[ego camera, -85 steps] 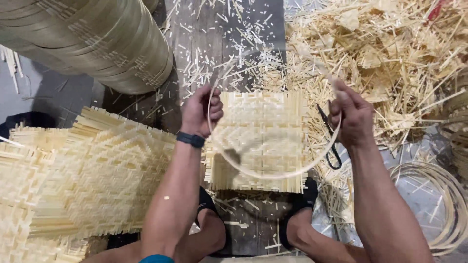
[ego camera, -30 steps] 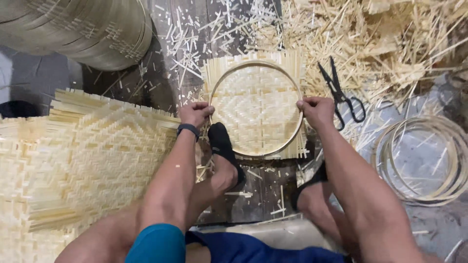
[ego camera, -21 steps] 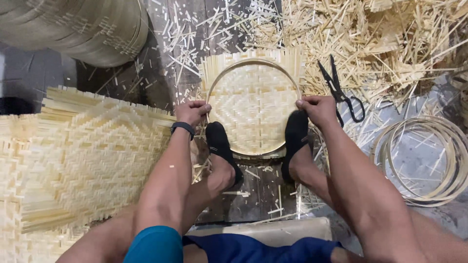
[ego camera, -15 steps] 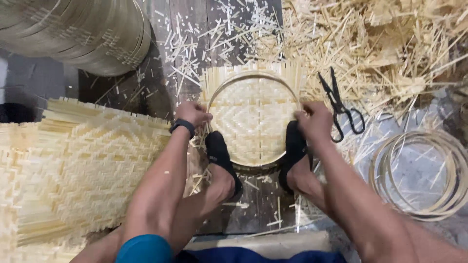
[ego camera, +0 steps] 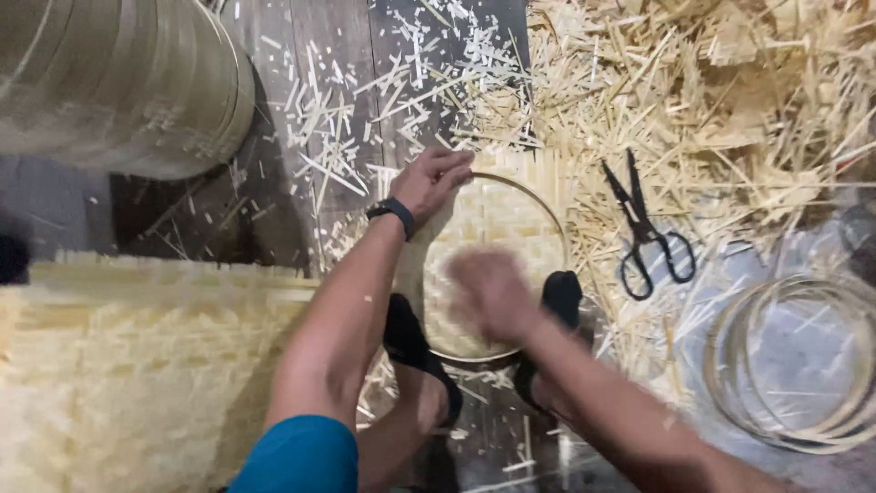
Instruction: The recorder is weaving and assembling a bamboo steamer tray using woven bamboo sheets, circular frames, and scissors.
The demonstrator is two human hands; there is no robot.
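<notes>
Bamboo hoop (ego camera: 547, 215) lies on the woven mat (ego camera: 493, 228) at centre — left hand (ego camera: 433, 178) grips its top rim, right hand (ego camera: 493, 292) too blurred to tell — edges untrimmed.

Woven mat (ego camera: 493, 228) was pale straw-yellow in a checked basket-weave, its hoop (ego camera: 547, 205) tan. Scissors (ego camera: 643, 233) – black. Wristband (ego camera: 392, 212) – black. Sleeve (ego camera: 297, 456) teal. Floor (ego camera: 301, 219) was dark grey-brown planks strewn with pale splinters.

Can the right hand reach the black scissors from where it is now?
Probably yes. The scissors lie open on the straw to the right of the hoop, with nothing on top of them. The right hand is blurred over the woven mat, near them.
</notes>
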